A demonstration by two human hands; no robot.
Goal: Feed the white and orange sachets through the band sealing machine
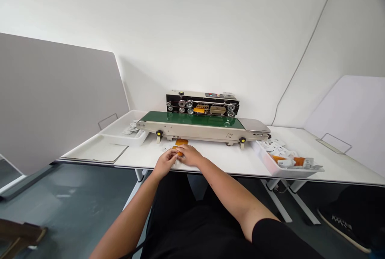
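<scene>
My left hand (165, 163) and my right hand (190, 156) meet over the white table, just in front of the conveyor machine. Between them is a small orange packet (178, 149), largely covered by my fingers. The left fingers are closed in a pinch at its near edge, while the right fingers are bent over it from the right side. Another orange packet (182, 142) lies just beyond my fingertips, at the foot of the machine. A whitish, partly clear wrapper (166, 147) lies to the left of my hands; its print is too small to read.
A band sealing machine (203, 95) with a green belt (192, 119) stands behind my hands; an orange packet (199, 110) sits at its rollers. A white tray (138, 140) holds white sachets at left. A bin (270, 166) of white and orange packets stands right.
</scene>
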